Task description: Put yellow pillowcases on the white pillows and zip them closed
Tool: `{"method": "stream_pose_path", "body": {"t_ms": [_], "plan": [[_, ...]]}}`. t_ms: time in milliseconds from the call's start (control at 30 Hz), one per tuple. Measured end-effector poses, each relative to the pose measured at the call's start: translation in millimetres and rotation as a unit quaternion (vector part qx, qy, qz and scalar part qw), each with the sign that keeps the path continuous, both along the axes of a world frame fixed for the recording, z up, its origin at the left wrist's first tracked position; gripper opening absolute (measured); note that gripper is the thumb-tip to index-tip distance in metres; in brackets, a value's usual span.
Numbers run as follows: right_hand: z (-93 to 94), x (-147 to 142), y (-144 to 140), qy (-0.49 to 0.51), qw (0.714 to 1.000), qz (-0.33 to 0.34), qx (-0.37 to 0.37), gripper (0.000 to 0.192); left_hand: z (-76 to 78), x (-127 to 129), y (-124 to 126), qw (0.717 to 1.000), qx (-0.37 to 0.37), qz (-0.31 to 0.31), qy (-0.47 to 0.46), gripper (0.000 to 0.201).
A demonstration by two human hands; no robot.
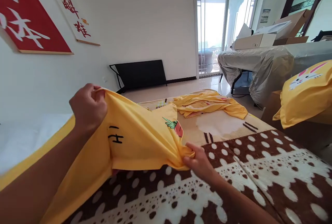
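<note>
Yellow cloth [137, 137] is pinched in both grips, left hand [88, 108] at ten o'clock, right hand [198, 161] at four; keep it taut.

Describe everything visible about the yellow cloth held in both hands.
The yellow cloth looks like soft, thin fabric, printed with a carrot and black marks. It is stretched between the left hand, which bunches its upper edge in a closed grip, and the right hand, which pinches a gathered lower corner. It hangs slack over the brown and white dotted blanket, draping toward the person's left arm.
</note>
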State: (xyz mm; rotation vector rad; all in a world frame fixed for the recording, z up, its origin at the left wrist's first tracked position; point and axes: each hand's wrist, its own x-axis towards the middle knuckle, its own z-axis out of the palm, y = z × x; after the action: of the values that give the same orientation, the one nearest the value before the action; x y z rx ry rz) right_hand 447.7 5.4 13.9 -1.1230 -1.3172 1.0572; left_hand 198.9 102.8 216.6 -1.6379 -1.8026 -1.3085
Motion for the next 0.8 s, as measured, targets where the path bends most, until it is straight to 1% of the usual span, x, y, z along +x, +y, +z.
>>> {"method": "stream_pose_path", "body": {"t_ms": [33,100,167,200,267,300,333,367,400,433,467,500,533,567,600,633,667,700,733,767,800], "plan": [[5.9,-14.3,-13.3,-0.070,0.995,0.008,0.077,0.008,12.7,13.4,5.1,0.999,0.048,-0.008,-0.009,0.024],[15.0,-41.2,-35.6,-0.168,0.962,0.034,0.211,0.008,36.4,41.9,10.2,0.994,0.104,-0.043,-0.014,0.027],[20.9,-62.9,-48.8,-0.197,0.934,0.056,0.292,0.010,56.6,66.4,10.0,0.989,0.125,-0.083,-0.005,0.029],[22.8,-71.5,-52.2,-0.195,0.929,0.065,0.308,0.010,64.6,75.3,9.3,0.987,0.130,-0.098,0.003,0.030],[24.4,-85.0,-54.8,-0.179,0.936,0.077,0.295,0.008,74.3,84.1,8.9,0.985,0.124,-0.117,0.029,0.034],[23.9,-90.5,-55.1,-0.166,0.943,0.079,0.277,0.008,74.8,83.8,9.1,0.985,0.107,-0.127,0.045,0.036],[22.2,-95.4,-55.3,-0.152,0.951,0.078,0.258,0.009,71.8,80.4,9.0,0.985,0.080,-0.137,0.060,0.038],[19.5,-99.7,-55.5,-0.136,0.957,0.074,0.244,0.011,64.6,74.0,7.8,0.986,0.045,-0.146,0.073,0.038],[15.8,-103.3,-55.9,-0.120,0.962,0.065,0.236,0.015,53.1,64.7,4.6,0.985,0.007,-0.152,0.086,0.038],[11.5,-106.2,-56.6,-0.104,0.967,0.049,0.229,0.020,37.0,52.7,-1.5,0.983,-0.033,-0.156,0.096,0.038],[6.6,-108.4,-57.6,-0.090,0.971,0.023,0.221,0.025,16.4,38.5,-10.9,0.981,-0.069,-0.155,0.100,0.039],[1.5,-110.2,-58.8,-0.079,0.974,-0.004,0.210,0.029,-8.3,22.6,-23.7,0.978,-0.107,-0.153,0.095,0.046],[-3.8,-111.9,-60.3,-0.071,0.978,-0.027,0.195,0.031,-36.6,5.8,-39.5,0.975,-0.143,-0.154,0.071,0.047],[-9.0,-113.9,-62.4,-0.065,0.981,-0.040,0.176,0.032,-67.4,-10.9,-57.6,0.968,-0.198,-0.152,0.016,0.037],[-13.9,-116.3,-64.9,-0.064,0.985,-0.039,0.154,0.033,-99.3,-26.3,-76.9,0.939,-0.302,-0.156,-0.056,0.031],[-18.1,-118.9,-68.0,-0.072,0.989,-0.022,0.131,0.033,-130.8,-39.1,-96.1,0.878,-0.421,-0.174,-0.147,0.044],[-21.2,-121.3,-71.4,-0.087,0.991,0.007,0.106,0.034,-160.1,-48.4,-114.1,0.784,-0.523,-0.203,-0.265,0.054],[-22.7,-122.4,-74.8,-0.107,0.990,0.041,0.082,0.034,-185.6,-53.5,-130.0,0.689,-0.573,-0.220,-0.384,0.059],[-22.1,-121.0,-77.4,-0.127,0.986,0.087,0.063,0.033,-206.0,-54.3,-143.1,0.660,-0.526,-0.232,-0.483,0.061],[-19.2,-115.7,-78.6,-0.141,0.978,0.148,0.051,0.029,-220.7,-51.3,-153.0,0.633,-0.502,-0.233,-0.541,0.063],[-14.1,-105.4,-77.5,-0.146,0.966,0.210,0.043,0.024,-229.6,-45.5,-159.9,0.625,-0.475,-0.227,-0.576,0.062]]}}
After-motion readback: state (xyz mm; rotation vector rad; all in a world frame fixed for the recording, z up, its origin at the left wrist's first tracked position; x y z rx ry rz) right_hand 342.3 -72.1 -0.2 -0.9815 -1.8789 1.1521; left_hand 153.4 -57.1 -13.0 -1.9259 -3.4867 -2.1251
